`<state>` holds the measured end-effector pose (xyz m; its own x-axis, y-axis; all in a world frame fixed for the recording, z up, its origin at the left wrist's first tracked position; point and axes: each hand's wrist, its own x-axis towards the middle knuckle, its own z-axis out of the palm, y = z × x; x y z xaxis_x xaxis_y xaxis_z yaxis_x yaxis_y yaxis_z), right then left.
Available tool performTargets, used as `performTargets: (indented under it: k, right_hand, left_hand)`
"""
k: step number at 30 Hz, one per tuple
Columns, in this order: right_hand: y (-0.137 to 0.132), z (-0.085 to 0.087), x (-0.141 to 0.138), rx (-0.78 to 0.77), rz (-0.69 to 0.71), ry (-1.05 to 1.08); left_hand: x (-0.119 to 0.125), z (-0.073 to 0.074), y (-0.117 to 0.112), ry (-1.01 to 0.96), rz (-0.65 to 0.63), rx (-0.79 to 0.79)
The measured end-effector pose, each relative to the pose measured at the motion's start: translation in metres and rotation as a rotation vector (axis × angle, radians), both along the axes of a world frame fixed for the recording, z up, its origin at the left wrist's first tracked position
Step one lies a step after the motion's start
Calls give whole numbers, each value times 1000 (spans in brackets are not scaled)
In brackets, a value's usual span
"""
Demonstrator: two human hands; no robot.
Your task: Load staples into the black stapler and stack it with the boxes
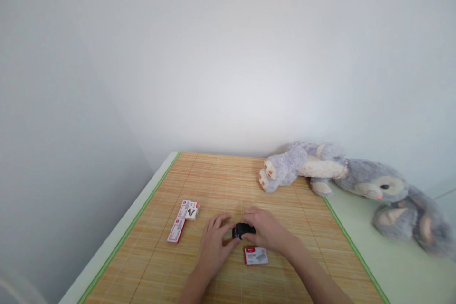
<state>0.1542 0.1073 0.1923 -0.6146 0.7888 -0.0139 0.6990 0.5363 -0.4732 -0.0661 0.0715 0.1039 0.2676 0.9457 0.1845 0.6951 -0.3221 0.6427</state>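
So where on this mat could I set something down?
The tan slatted mat is bare beyond the left hand and right hand, between the flat red-and-white boxes and the grey plush animal, and at near left, beside the left forearm. It's crowded around the small black object at the hands, with a single red-and-white box nearer.

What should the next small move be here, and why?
Probably close the left hand slightly to steady the left end of the black object. The right hand already grips its other end, while the left hand sits right beside the free one; whether it touches is unclear.
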Motion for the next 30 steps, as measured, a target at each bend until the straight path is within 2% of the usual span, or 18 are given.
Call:
performTargets:
  k: [4, 7, 9, 11, 15, 19, 23, 27, 30]
  right_hand:
    - [3, -13, -2, -27, -24, 7]
    - [1, -18, 9, -25, -85, 27]
    - [-2, -23, 20, -36, -159, 82]
    - [-5, -30, 32, -57, -245, 163]
    - [-8, -48, 54, -122, -388, 274]
    - [-9, -63, 68, -174, -496, 344]
    - [-15, -75, 71, -203, -561, 410]
    - [-28, -79, 67, -221, -631, 454]
    - [-39, -80, 65, -228, -662, 448]
  left_hand:
    - [-1, 0, -2, -5, 2, 8]
    - [-1, 3, -12, -58, 49, 29]
    - [3, 10, -22, -83, 35, 22]
    - [11, 21, -32, -74, -95, -18]
    - [36, 47, -41, -22, -449, -92]
    - [52, 60, -37, -11, -580, -104]
    - [44, 54, -25, 18, -554, -119]
    - [11, 36, -12, 36, -403, -169]
    - [-17, 25, -7, 21, -359, -256]
